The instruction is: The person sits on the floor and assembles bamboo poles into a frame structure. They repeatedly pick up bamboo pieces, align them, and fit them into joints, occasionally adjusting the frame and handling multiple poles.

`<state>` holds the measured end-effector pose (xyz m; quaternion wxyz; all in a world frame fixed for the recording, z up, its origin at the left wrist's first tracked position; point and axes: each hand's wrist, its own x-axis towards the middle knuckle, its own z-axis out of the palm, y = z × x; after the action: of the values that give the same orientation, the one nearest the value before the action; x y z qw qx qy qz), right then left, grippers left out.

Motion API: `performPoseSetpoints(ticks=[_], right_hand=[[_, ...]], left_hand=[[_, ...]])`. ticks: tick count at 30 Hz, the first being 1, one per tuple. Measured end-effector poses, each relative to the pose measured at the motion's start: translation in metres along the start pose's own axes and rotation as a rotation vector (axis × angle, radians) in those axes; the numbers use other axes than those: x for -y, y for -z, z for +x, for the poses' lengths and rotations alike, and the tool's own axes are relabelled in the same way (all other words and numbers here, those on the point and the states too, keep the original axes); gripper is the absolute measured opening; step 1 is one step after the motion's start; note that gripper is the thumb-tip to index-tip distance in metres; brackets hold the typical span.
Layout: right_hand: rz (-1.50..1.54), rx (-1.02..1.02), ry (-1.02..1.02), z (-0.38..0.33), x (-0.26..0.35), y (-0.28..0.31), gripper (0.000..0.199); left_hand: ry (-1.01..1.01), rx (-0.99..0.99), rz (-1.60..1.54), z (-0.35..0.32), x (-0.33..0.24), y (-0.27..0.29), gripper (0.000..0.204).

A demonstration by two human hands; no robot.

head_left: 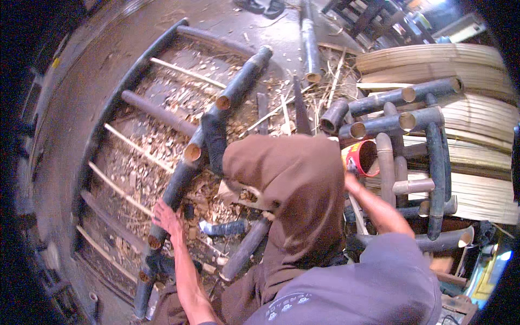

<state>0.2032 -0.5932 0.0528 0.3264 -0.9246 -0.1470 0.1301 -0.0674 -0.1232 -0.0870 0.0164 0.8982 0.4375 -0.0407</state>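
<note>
A ladder-like frame of dark bamboo poles lies on the floor at the left, its thick near pole (181, 181) having cut openings along it. My left hand (168, 218) rests on that pole, fingers stretched out, beside the end of a thin pale slat (122, 189). My right hand (351, 181) is beside a red and yellow tub (359, 158), past my raised knee. Its fingers are mostly hidden, so whether it grips anything is unclear. A dark-covered foot (214, 142) of mine presses against the pole.
Wood chips (143, 116) litter the floor inside and around the frame. A stack of cut bamboo pieces (382, 124) stands at the right, before bundles of pale split strips (471, 138). A short dark bamboo piece (246, 252) lies near my legs; another pole (310, 49) lies farther off.
</note>
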Motion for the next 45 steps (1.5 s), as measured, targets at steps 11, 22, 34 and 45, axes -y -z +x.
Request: performPoseSetpoints(ticks=[11,22,34,45], right_hand=[[-0.174,-0.011,-0.005,-0.032,-0.022,-0.055,0.022],[-0.079,-0.064,-0.301,-0.046,-0.054,-0.072,0.027],[-0.179,0.190,-0.317,0.009,-0.089,-0.123,0.035],[-0.503,-0.446,0.071,-0.003,-0.018,0.074,0.038]], left_hand=[[0.012,0.061,0.080,0.010,0.018,-0.011,0.095],[-0.175,-0.065,0.027,-0.002,0.011,0.000,0.089],[-0.083,-0.015,0.015,0.012,0.015,0.001,0.095],[-0.070,0.119,-0.329,0.005,0.038,0.005,0.101]])
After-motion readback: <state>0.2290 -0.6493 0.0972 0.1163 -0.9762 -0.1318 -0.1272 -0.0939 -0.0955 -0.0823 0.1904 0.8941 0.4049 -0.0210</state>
